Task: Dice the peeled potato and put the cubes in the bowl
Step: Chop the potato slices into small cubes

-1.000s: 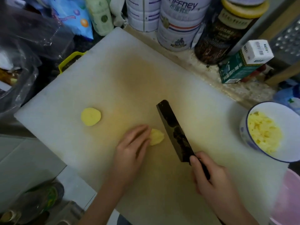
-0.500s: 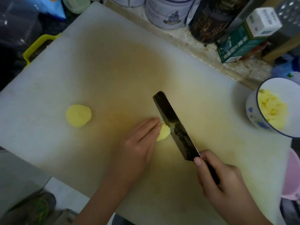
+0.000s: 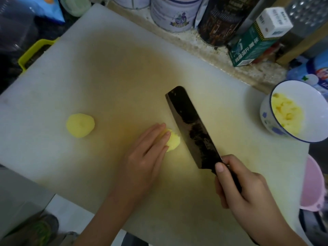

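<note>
Cutting board [image 3: 110,71], white, stained yellow at centre: all cutting is done on it. Spare potato slice [image 3: 80,125], far left of the board, well apart from both hands: lying flat and untouched, placed as it was a second ago. Left hand [image 3: 143,157]: fingers straight and close together, pressed flat on the potato piece [image 3: 173,142]. More of the piece is covered than a second ago, and only its right edge is left showing. Cleaver [image 3: 190,125], dark blade: a second ago it was held clear to the right of the piece, but it has since been brought in against that exposed edge. A cut is judged to be starting. Whether the edge has entered the flesh cannot be told. Right hand [image 3: 246,190]: fingers curled tight round the cleaver handle, thumb laid beside the blade's heel. Bowl [image 3: 266,119], right edge of the board, blue-rimmed: yellow cubes [image 3: 287,114] are already held in it, with no visible change. The task is judged well advanced, with this piece and the spare slice left to be diced.
</note>
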Demonstrator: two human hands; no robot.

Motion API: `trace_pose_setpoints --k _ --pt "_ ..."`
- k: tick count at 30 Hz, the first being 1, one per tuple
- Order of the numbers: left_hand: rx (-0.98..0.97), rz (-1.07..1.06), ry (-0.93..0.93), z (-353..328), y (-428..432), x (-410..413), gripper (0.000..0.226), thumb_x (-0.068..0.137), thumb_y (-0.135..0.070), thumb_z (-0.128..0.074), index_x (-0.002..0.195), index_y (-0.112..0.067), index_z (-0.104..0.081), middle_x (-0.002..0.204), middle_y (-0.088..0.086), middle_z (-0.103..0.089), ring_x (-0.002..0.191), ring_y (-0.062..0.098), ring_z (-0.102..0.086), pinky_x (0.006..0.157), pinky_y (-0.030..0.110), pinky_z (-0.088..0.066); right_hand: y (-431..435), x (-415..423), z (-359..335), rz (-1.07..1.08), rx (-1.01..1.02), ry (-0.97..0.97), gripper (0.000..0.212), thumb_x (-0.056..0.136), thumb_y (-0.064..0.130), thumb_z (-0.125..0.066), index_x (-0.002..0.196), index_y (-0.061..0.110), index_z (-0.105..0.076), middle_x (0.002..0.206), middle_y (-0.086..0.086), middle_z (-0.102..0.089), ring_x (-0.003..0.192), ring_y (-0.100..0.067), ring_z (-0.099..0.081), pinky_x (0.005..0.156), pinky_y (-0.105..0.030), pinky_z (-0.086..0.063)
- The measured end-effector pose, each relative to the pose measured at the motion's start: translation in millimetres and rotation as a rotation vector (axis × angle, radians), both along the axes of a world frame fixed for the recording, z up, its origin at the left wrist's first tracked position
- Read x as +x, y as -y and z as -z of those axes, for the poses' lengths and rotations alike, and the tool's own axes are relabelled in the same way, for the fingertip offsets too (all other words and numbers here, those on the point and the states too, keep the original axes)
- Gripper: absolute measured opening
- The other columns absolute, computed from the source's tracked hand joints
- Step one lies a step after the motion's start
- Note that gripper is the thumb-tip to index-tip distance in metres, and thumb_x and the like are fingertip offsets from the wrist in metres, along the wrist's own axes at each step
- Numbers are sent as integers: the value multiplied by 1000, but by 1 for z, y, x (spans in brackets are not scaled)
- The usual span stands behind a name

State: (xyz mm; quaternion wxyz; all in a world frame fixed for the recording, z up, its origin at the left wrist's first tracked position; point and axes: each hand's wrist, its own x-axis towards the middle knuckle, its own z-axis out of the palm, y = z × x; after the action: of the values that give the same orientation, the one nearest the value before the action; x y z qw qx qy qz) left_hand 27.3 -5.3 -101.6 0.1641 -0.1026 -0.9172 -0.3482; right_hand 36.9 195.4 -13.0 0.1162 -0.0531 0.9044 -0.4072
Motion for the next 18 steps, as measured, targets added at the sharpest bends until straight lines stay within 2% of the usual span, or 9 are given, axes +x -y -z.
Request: trace_pose_setpoints --k 5,9,14,18 --pt "-16 39 9 3 0 3 30 95 -13 -57 122 0 -63 131 12 -58 127 20 -51 110 28 -38 -1 9 10 -63 103 -91 29 92 61 -29 89 38 -47 52 1 -48 41 -13 -47 42 -34 -40" --pt "-6 17 -12 4 -2 2 29 92 -10 -63 119 -1 -65 128 11 -61 124 20 -55 108 28 -40 0 12 16 -71 146 -135 29 96 57 -26 92 36 -46 50 2 -47 40 -10 -44 41 -30 -39" --pt "22 6 -10 3 -3 3 29 90 -9 -65 117 -1 -66 128 10 -62 124 18 -55 106 28 -42 5 13 15 -98 320 -194 28 99 46 -25 97 28 -46 47 3 -42 35 -13 -40 36 -28 -34" --pt "49 14 -5 3 -2 3 29 88 -8 -68 117 -3 -67 127 9 -62 123 17 -56 104 30 -45 7 17 14 -68 313 -210 30 99 47 -25 97 28 -48 47 4 -41 35 -15 -40 35 -27 -34"
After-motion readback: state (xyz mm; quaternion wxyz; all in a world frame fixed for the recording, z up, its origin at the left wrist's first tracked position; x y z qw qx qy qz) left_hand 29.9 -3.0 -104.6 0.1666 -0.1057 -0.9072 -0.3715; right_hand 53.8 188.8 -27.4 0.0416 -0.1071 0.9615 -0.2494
